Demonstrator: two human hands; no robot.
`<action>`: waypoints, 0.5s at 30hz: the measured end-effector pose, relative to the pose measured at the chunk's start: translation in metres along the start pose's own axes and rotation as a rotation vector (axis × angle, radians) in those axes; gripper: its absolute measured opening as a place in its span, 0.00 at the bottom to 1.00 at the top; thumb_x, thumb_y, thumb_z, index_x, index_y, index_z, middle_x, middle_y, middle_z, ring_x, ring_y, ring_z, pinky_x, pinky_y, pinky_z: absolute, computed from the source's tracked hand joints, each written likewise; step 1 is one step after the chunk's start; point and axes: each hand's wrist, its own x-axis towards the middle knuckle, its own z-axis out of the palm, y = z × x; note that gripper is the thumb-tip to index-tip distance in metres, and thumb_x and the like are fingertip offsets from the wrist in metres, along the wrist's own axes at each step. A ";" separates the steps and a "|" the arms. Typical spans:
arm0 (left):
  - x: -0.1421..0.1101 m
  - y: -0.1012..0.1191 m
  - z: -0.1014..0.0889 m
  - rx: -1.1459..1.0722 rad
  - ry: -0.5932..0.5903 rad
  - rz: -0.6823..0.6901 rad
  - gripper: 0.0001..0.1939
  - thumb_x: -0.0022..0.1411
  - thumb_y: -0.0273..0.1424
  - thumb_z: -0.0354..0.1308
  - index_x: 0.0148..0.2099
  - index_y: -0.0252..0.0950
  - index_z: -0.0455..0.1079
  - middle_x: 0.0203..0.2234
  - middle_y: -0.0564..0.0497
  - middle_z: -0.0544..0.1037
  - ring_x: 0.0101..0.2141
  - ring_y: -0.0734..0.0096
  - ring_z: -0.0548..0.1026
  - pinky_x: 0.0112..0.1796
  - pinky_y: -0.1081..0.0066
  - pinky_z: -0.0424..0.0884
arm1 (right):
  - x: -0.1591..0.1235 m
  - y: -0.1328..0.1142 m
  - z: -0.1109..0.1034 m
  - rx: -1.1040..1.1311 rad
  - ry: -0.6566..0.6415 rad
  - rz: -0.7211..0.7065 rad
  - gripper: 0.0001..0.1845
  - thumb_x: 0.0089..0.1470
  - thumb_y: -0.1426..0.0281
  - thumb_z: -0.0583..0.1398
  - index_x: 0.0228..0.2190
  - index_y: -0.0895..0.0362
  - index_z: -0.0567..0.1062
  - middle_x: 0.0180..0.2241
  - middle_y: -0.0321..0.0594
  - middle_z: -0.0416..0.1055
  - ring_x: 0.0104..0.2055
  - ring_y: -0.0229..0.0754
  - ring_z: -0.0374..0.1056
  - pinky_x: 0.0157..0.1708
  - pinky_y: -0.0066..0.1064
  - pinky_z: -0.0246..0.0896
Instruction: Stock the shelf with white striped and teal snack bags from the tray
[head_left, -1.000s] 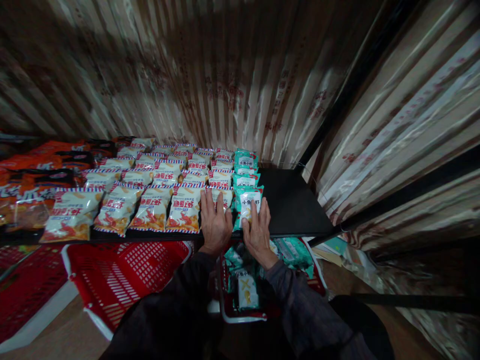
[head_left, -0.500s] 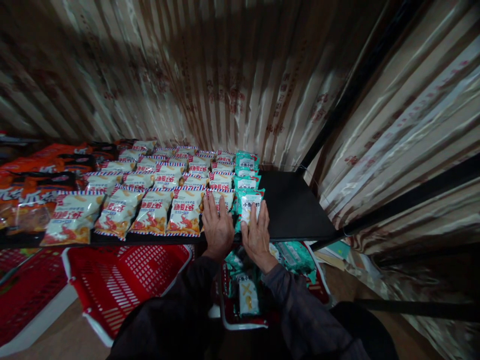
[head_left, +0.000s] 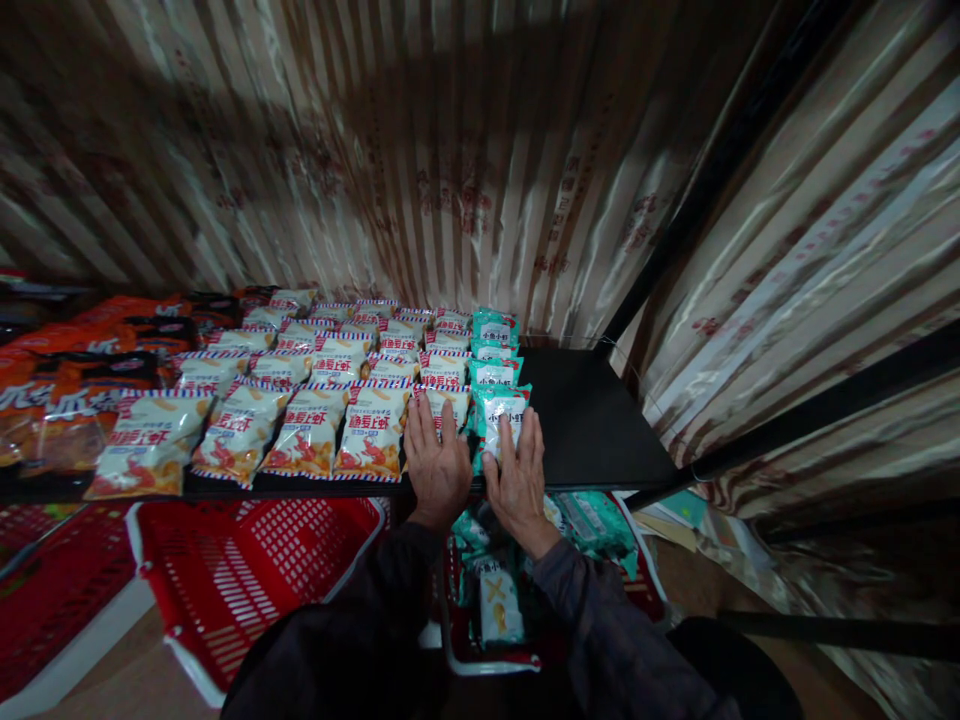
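Observation:
My left hand [head_left: 438,465] lies flat against the front of a white-and-orange snack bag [head_left: 448,408], its fingers stretched out. Beside it, my right hand [head_left: 517,485] rests with spread fingers on the front teal snack bag [head_left: 501,405], covering its lower part. Both bags stand at the front edge of a black shelf [head_left: 592,420]. Behind the front teal bag, several more teal bags [head_left: 495,332] form a column running back. Rows of white-and-orange bags [head_left: 304,430] fill the shelf to the left of my hands.
Orange-and-black snack bags [head_left: 94,395] sit at the shelf's left. Below are a red basket [head_left: 262,560] and another basket [head_left: 491,667] holding teal bags [head_left: 501,605]. A dark metal post [head_left: 652,260] rises at the right corner, with pleated curtains [head_left: 480,130] behind.
My hands stay on the same two bags with hardly any shift. The whole view has tilted slightly, so the shelf and baskets sit a little lower in the picture.

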 end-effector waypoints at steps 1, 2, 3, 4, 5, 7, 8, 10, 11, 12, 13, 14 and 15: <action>0.000 0.000 0.000 0.001 0.001 -0.001 0.24 0.66 0.30 0.49 0.62 0.28 0.63 0.66 0.28 0.54 0.68 0.44 0.48 0.59 0.45 0.60 | 0.000 0.000 0.000 -0.003 0.000 -0.008 0.35 0.65 0.68 0.52 0.68 0.55 0.44 0.71 0.51 0.26 0.72 0.61 0.32 0.63 0.59 0.50; 0.000 0.000 0.000 0.002 0.001 -0.003 0.24 0.66 0.30 0.49 0.62 0.28 0.63 0.66 0.28 0.55 0.68 0.44 0.48 0.59 0.45 0.60 | 0.001 -0.001 0.001 -0.005 0.000 -0.012 0.35 0.65 0.68 0.52 0.68 0.54 0.45 0.71 0.50 0.25 0.72 0.60 0.32 0.63 0.59 0.50; 0.000 0.000 0.001 0.003 -0.002 -0.006 0.24 0.66 0.30 0.50 0.62 0.28 0.63 0.66 0.29 0.55 0.68 0.44 0.49 0.59 0.45 0.60 | 0.001 -0.001 0.001 -0.007 -0.001 -0.013 0.34 0.64 0.68 0.52 0.68 0.54 0.46 0.71 0.49 0.24 0.72 0.60 0.32 0.63 0.58 0.50; 0.000 0.000 0.001 0.004 -0.007 -0.009 0.24 0.66 0.30 0.50 0.62 0.28 0.63 0.66 0.29 0.55 0.68 0.44 0.49 0.59 0.45 0.60 | 0.002 -0.001 0.002 -0.011 -0.004 -0.010 0.34 0.64 0.68 0.52 0.68 0.55 0.47 0.71 0.49 0.24 0.72 0.60 0.32 0.63 0.57 0.50; 0.000 0.000 0.001 0.003 -0.011 -0.014 0.24 0.66 0.29 0.49 0.62 0.29 0.63 0.66 0.29 0.55 0.68 0.44 0.49 0.59 0.45 0.60 | 0.002 -0.001 0.003 -0.015 -0.007 -0.007 0.34 0.64 0.68 0.52 0.67 0.55 0.48 0.71 0.49 0.24 0.72 0.60 0.32 0.63 0.57 0.50; 0.000 0.001 0.000 0.001 -0.014 -0.019 0.23 0.67 0.29 0.49 0.62 0.29 0.63 0.66 0.29 0.55 0.67 0.45 0.49 0.59 0.45 0.60 | 0.002 -0.001 0.005 -0.023 -0.013 0.001 0.33 0.65 0.68 0.52 0.67 0.56 0.49 0.71 0.49 0.25 0.72 0.59 0.33 0.63 0.56 0.51; 0.000 0.001 0.000 -0.001 -0.016 -0.020 0.23 0.67 0.30 0.49 0.62 0.29 0.63 0.66 0.29 0.55 0.67 0.45 0.49 0.59 0.45 0.60 | 0.002 -0.001 0.005 -0.025 -0.016 0.003 0.33 0.65 0.68 0.52 0.67 0.56 0.49 0.71 0.49 0.26 0.72 0.59 0.33 0.63 0.55 0.51; 0.000 0.001 0.001 -0.004 -0.018 -0.026 0.23 0.67 0.29 0.49 0.62 0.28 0.63 0.66 0.29 0.55 0.67 0.45 0.50 0.60 0.45 0.59 | 0.002 -0.001 0.006 -0.024 -0.023 0.007 0.32 0.65 0.68 0.51 0.67 0.56 0.50 0.71 0.50 0.28 0.72 0.58 0.34 0.63 0.55 0.51; 0.000 0.001 0.001 -0.005 -0.020 -0.030 0.23 0.67 0.29 0.49 0.62 0.28 0.63 0.66 0.29 0.55 0.67 0.45 0.50 0.60 0.45 0.59 | 0.003 -0.001 0.006 -0.023 -0.026 0.009 0.32 0.65 0.68 0.51 0.67 0.56 0.50 0.71 0.50 0.28 0.72 0.58 0.34 0.63 0.55 0.51; 0.000 0.001 0.001 -0.006 -0.022 -0.034 0.23 0.67 0.29 0.49 0.62 0.28 0.63 0.66 0.28 0.55 0.67 0.45 0.50 0.60 0.45 0.59 | 0.003 -0.001 0.006 -0.020 -0.028 0.012 0.32 0.65 0.68 0.51 0.67 0.56 0.50 0.71 0.50 0.29 0.72 0.58 0.34 0.63 0.55 0.51; 0.000 0.001 0.002 -0.006 -0.022 -0.038 0.24 0.67 0.30 0.49 0.62 0.28 0.63 0.66 0.28 0.55 0.67 0.45 0.50 0.60 0.45 0.59 | 0.003 -0.001 0.005 -0.016 -0.029 0.013 0.32 0.65 0.68 0.51 0.67 0.56 0.50 0.71 0.50 0.29 0.72 0.58 0.34 0.63 0.55 0.51; -0.001 0.001 0.002 -0.005 -0.020 -0.040 0.23 0.67 0.30 0.49 0.62 0.28 0.63 0.66 0.28 0.55 0.67 0.45 0.50 0.60 0.45 0.59 | 0.003 0.000 0.005 -0.011 -0.030 0.013 0.32 0.65 0.68 0.51 0.67 0.56 0.50 0.71 0.50 0.29 0.72 0.58 0.34 0.63 0.55 0.51; -0.001 0.001 0.002 -0.006 -0.014 -0.040 0.23 0.67 0.30 0.49 0.62 0.28 0.63 0.66 0.29 0.55 0.67 0.45 0.50 0.60 0.45 0.59 | 0.003 0.000 0.005 -0.005 -0.032 0.014 0.32 0.65 0.68 0.51 0.67 0.55 0.50 0.71 0.50 0.29 0.72 0.58 0.34 0.63 0.56 0.51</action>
